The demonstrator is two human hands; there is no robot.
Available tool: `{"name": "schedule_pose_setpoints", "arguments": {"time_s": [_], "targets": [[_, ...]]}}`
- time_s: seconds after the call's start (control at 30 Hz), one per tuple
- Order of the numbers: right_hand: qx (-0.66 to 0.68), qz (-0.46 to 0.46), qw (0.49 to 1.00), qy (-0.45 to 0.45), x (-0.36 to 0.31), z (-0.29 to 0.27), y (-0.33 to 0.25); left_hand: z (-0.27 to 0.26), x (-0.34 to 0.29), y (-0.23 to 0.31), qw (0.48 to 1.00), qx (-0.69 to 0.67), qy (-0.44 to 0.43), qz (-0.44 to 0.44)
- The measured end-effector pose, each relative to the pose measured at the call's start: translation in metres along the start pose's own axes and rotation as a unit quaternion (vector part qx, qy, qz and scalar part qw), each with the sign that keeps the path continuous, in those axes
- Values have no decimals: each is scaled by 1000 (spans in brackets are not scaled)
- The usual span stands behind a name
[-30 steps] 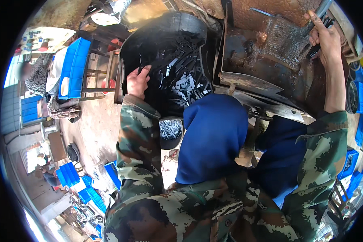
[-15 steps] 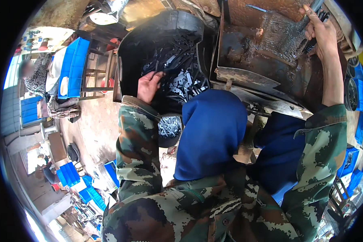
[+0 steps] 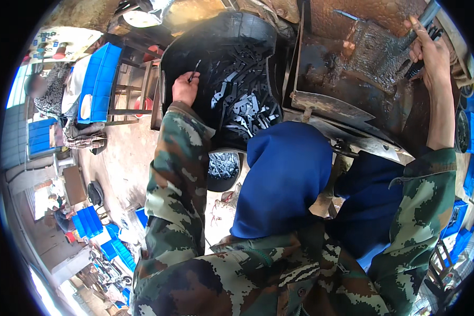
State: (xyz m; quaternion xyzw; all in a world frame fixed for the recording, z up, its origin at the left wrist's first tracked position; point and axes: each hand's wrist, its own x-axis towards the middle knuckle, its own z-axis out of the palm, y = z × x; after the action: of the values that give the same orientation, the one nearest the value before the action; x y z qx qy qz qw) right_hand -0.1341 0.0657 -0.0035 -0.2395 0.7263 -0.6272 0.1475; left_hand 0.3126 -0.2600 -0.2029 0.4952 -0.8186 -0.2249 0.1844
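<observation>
My left hand is closed on a small thin dark metal part, which sticks up from the fingertips. It is over the left side of a large black tub whose inside holds many flat metal parts, some dark and some shiny. At the far right, my right hand is closed round a black ribbed piece beside a grey pipe. What that piece is, I cannot make out. Below this hand lies a wet, rusty brown metal trough with a rough slab in it.
A smaller black bucket of shiny parts stands beside my knee. Bent sheet-metal edges jut toward my legs. At the left, a person sits by a blue crate on a wooden stand. Blue bins stand at the right.
My left hand has moved left and up from the heap of parts, and a thin part now shows at its fingertips. My right hand keeps its place by the pipe. The view has shifted slightly.
</observation>
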Motion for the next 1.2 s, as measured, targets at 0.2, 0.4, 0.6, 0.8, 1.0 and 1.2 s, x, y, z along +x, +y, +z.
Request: {"name": "schedule_pose_setpoints", "arguments": {"time_s": [0.2, 0.4, 0.6, 0.8, 1.0, 1.2], "targets": [[-26, 1, 1000, -7, 4, -6, 4, 19, 20, 1, 985, 141, -97, -13], [-34, 0, 999, 7, 2, -9, 4, 25, 33, -3, 976, 189, -79, 80], [-23, -7, 1000, -8, 3, -3, 2, 13, 39, -24, 988, 73, -134, -10], [3, -3, 1000, 4, 7, -9, 6, 7, 34, 4, 995, 64, -61, 35], [24, -12, 1000, 7, 4, 1, 7, 3, 40, 22, 982, -61, -161, -82], [-9, -12, 999, -28, 21, -14, 23, 0, 30, 29, 967, -159, -139, -142]]}}
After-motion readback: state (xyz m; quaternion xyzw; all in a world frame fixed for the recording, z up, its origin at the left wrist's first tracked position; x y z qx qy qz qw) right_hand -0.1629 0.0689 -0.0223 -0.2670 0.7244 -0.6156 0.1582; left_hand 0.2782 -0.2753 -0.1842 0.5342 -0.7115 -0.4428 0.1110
